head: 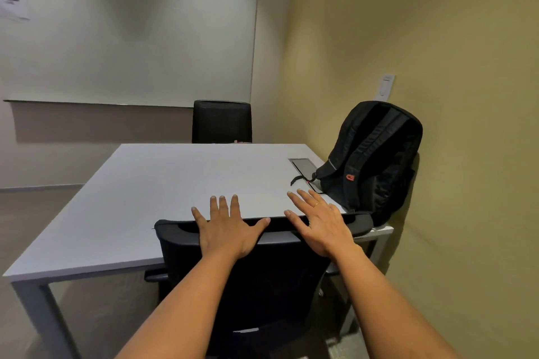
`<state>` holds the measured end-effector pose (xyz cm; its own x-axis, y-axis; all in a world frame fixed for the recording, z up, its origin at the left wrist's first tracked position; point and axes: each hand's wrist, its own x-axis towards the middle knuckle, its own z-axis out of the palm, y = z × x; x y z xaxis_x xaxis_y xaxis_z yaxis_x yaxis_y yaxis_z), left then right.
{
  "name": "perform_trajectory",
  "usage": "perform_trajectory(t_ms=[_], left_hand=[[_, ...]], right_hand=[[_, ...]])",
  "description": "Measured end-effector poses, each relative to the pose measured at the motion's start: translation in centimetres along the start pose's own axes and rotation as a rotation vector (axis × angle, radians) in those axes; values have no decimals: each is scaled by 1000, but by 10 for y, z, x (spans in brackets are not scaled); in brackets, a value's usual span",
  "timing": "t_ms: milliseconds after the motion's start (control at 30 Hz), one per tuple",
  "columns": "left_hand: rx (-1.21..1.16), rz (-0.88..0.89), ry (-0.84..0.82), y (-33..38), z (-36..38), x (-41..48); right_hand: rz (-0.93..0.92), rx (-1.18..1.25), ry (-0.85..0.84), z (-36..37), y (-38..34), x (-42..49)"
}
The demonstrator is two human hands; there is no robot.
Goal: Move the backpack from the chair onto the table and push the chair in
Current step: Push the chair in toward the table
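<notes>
Pushing the chair in, with the backpack up on the surface

The white surface [163, 183] is the biggest thing here. The black chair [262, 280] stands at its near edge. The chair's back is close against that edge, so the chair looks pushed in, or almost. The black backpack [376, 160] is on the surface, at its far right corner. It stands up and leans on the yellow wall [437, 52]. I think the bag part is done, and only a last little push may be left.

The chair's back looks stiff, so a push on it should move the whole chair. I cannot see its feet, so I cannot tell if it rolls. The top bar is a good place to push, with the hands apart so it goes straight.

The backpack looks soft and quite full. It could flop over if bumped. The two shoulder straps face this way and would be easy to take hold of.

The left hand [227, 230] is spread flat, with its fingers [223, 207] straight and apart. Its palm seems to rest on the chair's top bar, and the fingers reach over the near edge of the surface. The right hand [323, 227] is spread the same way, nearer the backpack. It holds nothing and wears a small ring [316, 204].
</notes>
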<state>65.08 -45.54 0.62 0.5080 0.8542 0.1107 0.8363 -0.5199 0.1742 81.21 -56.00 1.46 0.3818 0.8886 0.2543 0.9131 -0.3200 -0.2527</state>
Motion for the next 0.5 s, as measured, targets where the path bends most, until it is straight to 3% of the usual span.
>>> perform_trajectory(t_ms=[500], left_hand=[[-13, -89, 31, 36, 6, 45]], right_hand=[[-74, 17, 12, 4, 45, 56]])
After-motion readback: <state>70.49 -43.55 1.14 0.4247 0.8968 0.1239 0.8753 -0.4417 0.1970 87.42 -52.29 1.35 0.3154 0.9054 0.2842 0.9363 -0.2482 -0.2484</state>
